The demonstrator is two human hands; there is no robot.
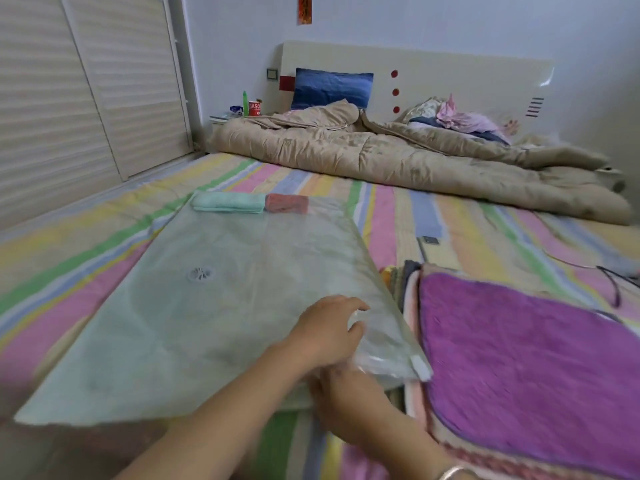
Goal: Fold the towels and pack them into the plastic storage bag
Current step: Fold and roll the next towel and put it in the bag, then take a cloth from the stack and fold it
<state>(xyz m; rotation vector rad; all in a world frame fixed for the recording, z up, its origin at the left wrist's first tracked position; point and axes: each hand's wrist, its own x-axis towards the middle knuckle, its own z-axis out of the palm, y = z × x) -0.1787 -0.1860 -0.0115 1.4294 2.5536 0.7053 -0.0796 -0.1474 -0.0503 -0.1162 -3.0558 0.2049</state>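
Note:
The clear plastic storage bag (214, 306) lies flat on the bed, with a round valve on top. Inside its far end lie a folded teal towel (227, 202) and a folded pink towel (286, 203), side by side. My left hand (329, 330) is on the bag's near right corner, thumb and fingers pinching crumpled plastic by the white zip slider (420, 368). My right hand (346, 389) sits just below it at the bag's edge, its fingertips hidden under the plastic and my left forearm. A stack of unfolded towels topped by a purple towel (526, 358) lies to the right.
The bed has a striped pastel sheet (69, 258). A beige quilt (398, 161) is bunched across the far end, with a blue pillow and loose clothes by the headboard. A dark cable (613, 282) trails at the right. Shuttered wardrobe doors (86, 98) stand at the left.

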